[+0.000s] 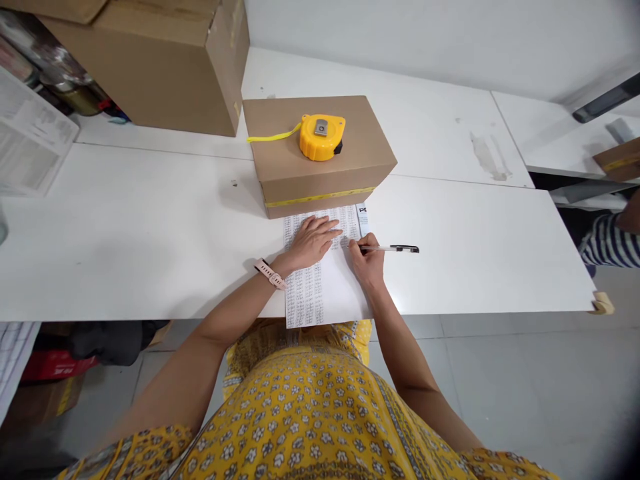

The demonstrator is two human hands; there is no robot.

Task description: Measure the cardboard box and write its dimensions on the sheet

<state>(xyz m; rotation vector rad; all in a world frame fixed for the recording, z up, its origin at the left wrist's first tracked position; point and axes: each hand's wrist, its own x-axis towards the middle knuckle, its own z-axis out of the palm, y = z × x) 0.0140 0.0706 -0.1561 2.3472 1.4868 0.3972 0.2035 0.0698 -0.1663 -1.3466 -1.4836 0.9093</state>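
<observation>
A sheet of paper (345,293) lies on the white table, covered with several columns of small handwriting and hanging a little over the front edge. Flat on its upper part rests my left hand (313,241), fingers spread. My right hand (369,262) grips a pen (395,248), its tip down at the paper and its black capped end pointing right. Just beyond the sheet stands a closed cardboard box (280,167) with yellow tape along its front. On top of that box sits a yellow tape measure (320,139) with its strap trailing left.
A larger cardboard box (160,73) stands at the back left, beside bottles and a printed white container (30,133). Part of a blue-labelled item (363,217) shows under the paper. At the far right is a person's striped sleeve (610,240). The table's front edge (475,312) runs near my body.
</observation>
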